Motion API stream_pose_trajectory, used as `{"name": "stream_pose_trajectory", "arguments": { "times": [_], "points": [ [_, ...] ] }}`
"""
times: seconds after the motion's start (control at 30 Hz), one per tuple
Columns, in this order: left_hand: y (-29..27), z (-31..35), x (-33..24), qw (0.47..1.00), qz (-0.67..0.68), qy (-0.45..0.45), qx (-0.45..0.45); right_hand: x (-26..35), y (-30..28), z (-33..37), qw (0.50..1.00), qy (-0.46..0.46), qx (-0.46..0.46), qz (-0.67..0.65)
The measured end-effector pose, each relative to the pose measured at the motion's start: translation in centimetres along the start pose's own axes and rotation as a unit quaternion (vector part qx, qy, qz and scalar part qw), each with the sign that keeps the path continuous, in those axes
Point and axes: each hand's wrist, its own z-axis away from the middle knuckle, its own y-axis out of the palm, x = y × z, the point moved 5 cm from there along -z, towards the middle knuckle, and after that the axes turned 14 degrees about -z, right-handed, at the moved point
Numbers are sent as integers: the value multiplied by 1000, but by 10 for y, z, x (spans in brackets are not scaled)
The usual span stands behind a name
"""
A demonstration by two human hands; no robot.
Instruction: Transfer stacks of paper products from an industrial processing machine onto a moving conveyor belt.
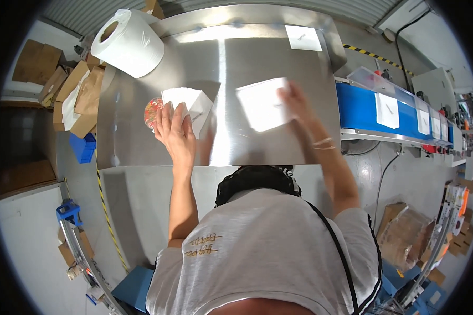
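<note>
left hand (174, 130) spread on white pile (198, 103) toward tabletop's (265, 58) left edge, seemingly left to handle; right hand (296, 103) at loose packet (261, 105), grip blurred, can't tell; far-right corner packet (304, 38) looks done.

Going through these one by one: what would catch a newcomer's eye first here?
Probably the big white roll at the steel table's far left corner, then the bright blue conveyor along the right. Between them, the left hand lies by a red-patterned round item, and the blurred right hand is at a white packet's edge.
</note>
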Motion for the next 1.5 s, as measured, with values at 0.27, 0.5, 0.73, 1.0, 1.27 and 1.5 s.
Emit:
{"name": "stream_pose_trajectory", "arguments": {
  "times": [0.27, 0.5, 0.73, 1.0, 1.27, 1.5],
  "points": [
    [3, -1, -2, 999, 32, 18, -34, 66, -242, 13, 739, 4, -343, 580],
    [-1, -1, -3, 998, 31, 32, -37, 30, 34, -20, 912, -206, 195, 298],
    [-9, -4, -2, 998, 35, 5, -57, -5, 155, -38, 888, -102, 382, 233],
    [-3, -8, 18, 993, 19, -112, 16, -15, -47, -20, 996, -62, 39, 58],
    [2, 26, -109, 977, 207, -25, 39, 59, -296, 11, 873, -38, -240, 424],
    [2, 59, -179, 961, 259, 9, 97, 96, -219, 31, 852, -214, -114, 464]
  ]
}}
